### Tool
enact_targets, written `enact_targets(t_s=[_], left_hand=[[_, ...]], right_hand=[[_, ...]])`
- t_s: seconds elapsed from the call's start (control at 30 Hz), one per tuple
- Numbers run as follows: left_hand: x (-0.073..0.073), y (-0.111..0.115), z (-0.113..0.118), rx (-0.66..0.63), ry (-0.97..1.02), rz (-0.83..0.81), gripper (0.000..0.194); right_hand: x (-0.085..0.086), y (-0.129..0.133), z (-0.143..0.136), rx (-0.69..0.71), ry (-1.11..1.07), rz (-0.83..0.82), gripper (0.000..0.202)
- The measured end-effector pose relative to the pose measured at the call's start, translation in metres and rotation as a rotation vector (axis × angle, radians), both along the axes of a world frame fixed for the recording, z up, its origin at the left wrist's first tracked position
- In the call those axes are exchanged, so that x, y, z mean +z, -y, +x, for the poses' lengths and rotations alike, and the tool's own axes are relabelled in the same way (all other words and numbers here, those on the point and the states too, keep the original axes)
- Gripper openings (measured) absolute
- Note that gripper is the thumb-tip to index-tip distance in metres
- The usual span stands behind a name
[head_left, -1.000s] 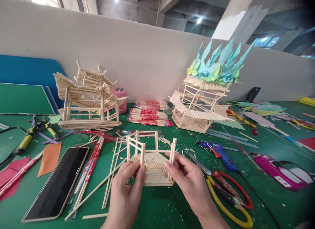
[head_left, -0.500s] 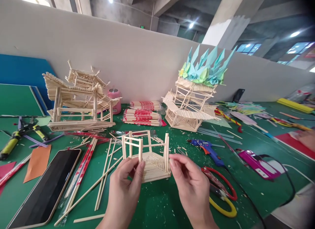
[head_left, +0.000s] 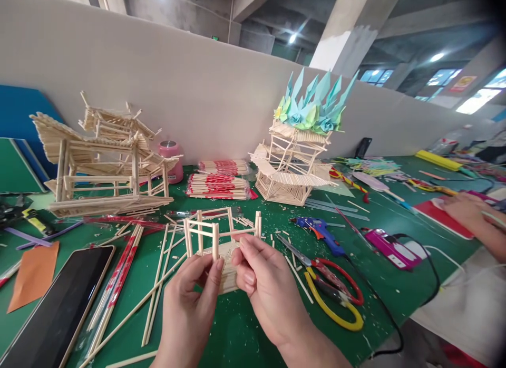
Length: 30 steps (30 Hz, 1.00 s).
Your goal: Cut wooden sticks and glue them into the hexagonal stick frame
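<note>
A small open frame of wooden sticks (head_left: 215,239) stands in front of me, with paired upright posts, thin cross rails and a slatted base. My left hand (head_left: 190,302) is closed on its near left post, thumb and fingers pinching low down. Across the front of the base, my right hand (head_left: 271,299) is closed with thumb and fingertips together. Whatever lies in that pinch, if anything, is too small or hidden to name. Much of the base and its near right side is covered by the right hand.
Scissors (head_left: 328,289) and a blue glue gun (head_left: 320,233) lie to the right. A phone (head_left: 59,304) and loose sticks (head_left: 156,289) are left. Behind stand a stick house (head_left: 98,199) and a paper-topped tower (head_left: 292,178). Another person's hand (head_left: 462,204) is at far right.
My right hand has moved left from the frame's right post to the front of its base. The view has turned right. The left hand keeps its hold.
</note>
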<state>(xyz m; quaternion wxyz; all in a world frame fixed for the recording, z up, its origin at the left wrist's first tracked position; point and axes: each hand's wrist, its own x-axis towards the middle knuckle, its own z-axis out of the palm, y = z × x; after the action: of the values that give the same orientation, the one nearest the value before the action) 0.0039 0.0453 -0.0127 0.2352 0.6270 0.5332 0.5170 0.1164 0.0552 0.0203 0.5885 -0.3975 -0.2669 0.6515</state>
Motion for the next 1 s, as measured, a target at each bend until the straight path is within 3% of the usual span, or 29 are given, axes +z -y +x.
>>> enact_targets(t_s=[0.37,1.0], left_hand=[[0.0040,0.0048,0.0052,0.013,0.048,-0.018,0.024],[0.0009,0.0035,0.0045,0.047,0.064,-0.029,0.023]], right_hand=[[0.0018,-0.0056,-0.0092,-0.062,-0.092,-0.091,0.024],[0.0010,-0.0051,-0.0106,-0.061,-0.155,-0.069,0.024]])
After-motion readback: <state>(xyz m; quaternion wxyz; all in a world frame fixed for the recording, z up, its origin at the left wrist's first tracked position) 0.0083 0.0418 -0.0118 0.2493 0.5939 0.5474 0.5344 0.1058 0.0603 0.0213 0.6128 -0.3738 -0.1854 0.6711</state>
